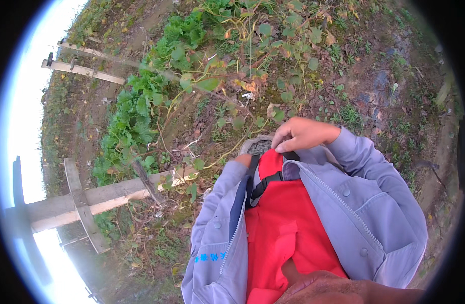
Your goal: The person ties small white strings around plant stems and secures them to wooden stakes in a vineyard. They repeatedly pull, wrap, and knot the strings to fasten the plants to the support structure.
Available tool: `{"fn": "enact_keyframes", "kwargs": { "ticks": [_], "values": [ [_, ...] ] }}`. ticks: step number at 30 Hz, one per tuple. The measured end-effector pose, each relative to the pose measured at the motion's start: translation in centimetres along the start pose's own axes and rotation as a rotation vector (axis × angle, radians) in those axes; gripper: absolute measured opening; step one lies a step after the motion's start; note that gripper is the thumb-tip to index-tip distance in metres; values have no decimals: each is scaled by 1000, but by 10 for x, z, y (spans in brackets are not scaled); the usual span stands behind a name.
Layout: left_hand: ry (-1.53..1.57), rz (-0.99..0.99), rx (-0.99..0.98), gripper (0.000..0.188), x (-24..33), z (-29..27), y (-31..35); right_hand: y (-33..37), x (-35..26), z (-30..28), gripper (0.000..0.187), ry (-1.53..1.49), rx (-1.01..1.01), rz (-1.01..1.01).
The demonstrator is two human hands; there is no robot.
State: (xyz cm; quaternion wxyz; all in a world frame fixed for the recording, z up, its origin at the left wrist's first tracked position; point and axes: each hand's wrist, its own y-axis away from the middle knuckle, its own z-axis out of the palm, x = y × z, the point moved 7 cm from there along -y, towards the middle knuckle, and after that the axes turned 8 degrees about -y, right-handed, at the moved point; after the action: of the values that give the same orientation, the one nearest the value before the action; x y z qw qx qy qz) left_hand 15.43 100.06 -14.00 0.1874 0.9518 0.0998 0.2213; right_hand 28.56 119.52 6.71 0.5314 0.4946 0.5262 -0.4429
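Note:
My right hand [307, 134] is closed in a pinch at the lower end of my red shirt [298, 207], thumb and forefinger pressed together on the cloth. Beside it, my left hand [244, 160] barely shows past its sleeve; its fingers are hidden. A black strap with a buckle [267, 183] crosses the shirt at the waist. My grey-lilac jacket [339, 197] hangs unzipped on both sides. Just beyond the hands lies a rough grey rounded thing [259, 144], partly covered, whose kind I cannot make out.
Leafy green plants [133, 109] grow in a row ahead and to the left, with yellowing vines [242, 76] over the soil. A pale post [116, 195] with crosspieces extends on the left. Another post [88, 71] stands farther off. Bare soil with weeds [374, 96] lies right.

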Motion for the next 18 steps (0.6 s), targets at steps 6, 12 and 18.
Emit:
{"fn": "enact_keyframes", "kwargs": {
  "ticks": [6,12,18],
  "values": [
    [106,-166,181,27,45,-74,16,24,15,-93,27,-192,118,174],
    [170,-592,774,18,99,-182,57,34,69,-166,27,-348,270,332],
    [556,-603,1485,42,96,-242,67,17,95,-195,20,-312,147,297]
  ]
}}
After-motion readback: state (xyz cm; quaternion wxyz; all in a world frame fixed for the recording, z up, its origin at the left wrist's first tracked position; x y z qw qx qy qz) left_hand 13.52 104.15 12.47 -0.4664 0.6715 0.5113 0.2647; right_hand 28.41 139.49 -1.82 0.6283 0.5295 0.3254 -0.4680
